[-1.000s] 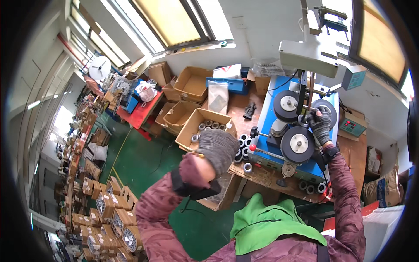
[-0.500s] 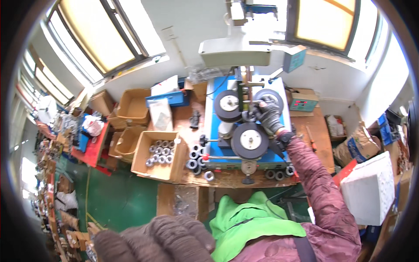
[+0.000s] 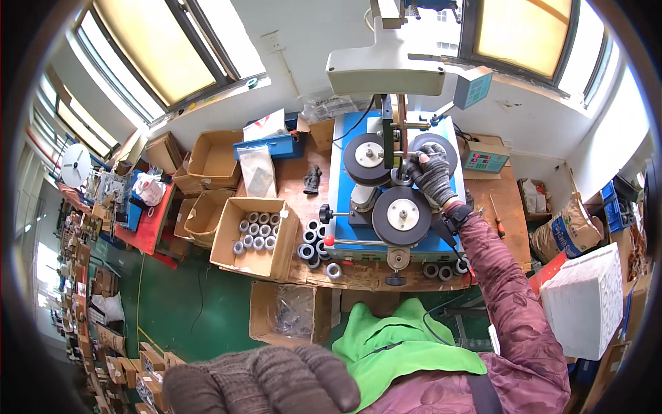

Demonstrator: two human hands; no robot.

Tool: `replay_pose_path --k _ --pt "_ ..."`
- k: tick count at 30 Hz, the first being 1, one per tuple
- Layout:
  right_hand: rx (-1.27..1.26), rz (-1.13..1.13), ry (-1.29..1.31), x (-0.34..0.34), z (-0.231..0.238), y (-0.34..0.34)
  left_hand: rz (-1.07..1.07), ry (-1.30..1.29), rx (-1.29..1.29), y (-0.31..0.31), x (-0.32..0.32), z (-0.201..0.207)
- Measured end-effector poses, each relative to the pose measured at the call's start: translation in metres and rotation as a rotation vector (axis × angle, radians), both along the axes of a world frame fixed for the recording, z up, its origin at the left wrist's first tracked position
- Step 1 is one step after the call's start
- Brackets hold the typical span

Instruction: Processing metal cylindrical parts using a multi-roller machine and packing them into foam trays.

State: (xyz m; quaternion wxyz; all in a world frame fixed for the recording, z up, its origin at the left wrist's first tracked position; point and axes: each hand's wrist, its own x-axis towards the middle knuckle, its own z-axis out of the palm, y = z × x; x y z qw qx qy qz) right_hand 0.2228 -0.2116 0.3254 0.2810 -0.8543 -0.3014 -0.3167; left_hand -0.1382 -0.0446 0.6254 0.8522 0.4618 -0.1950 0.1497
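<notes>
A blue bench machine [image 3: 345, 190] with three dark rollers stands before me; the nearest roller [image 3: 414, 221] has a pale hub. Among the rollers sits a small dark ring [image 3: 399, 177]. My right hand [image 3: 434, 176], in a grey striped glove, reaches in from the right, its bent fingers closed at the ring's right side. The fingertips are partly hidden. Very close in the lower part of the view is my left hand [image 3: 265, 381], in a brown knitted glove. Its fingers lie together and look curled; their inner side is hidden.
Left of the machine, grey rings [image 3: 317, 241] lie beside a cardboard box [image 3: 279, 248] of similar rings. More rings [image 3: 438, 272] lie at the table's front right edge. A screwdriver [image 3: 496, 219] and a control box [image 3: 486, 159] are to the right. An open carton [image 3: 314, 321] stands below the table.
The whole view has shifted slightly and become sharper. My right hand remains at the ring among the rollers. My left hand appears slightly farther right, still low in the view.
</notes>
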Motion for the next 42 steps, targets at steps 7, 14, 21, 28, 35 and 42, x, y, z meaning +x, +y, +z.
replay_pose_path --k 7,14,21,28,35,42 --pt "0.015 0.066 -0.027 -0.003 0.005 0.005 0.026 -0.013 0.003 0.001 0.000 -0.001" --pt "0.005 0.045 -0.008 -0.001 0.000 0.000 0.017 -0.023 -0.005 -0.002 0.008 -0.005" --pt "0.005 0.063 0.017 -0.004 0.002 0.004 0.031 -0.035 -0.011 -0.004 0.002 -0.003" --pt "-0.011 0.019 -0.059 -0.001 -0.001 0.001 0.026 -0.043 -0.028 0.001 0.003 -0.006" --pt "-0.001 0.043 -0.058 0.002 -0.002 0.006 0.052 -0.048 -0.017 -0.002 -0.007 -0.005" --pt "0.370 0.101 0.252 0.010 -0.008 -0.024 0.101 0.151 -0.011 0.015 -0.007 -0.052"
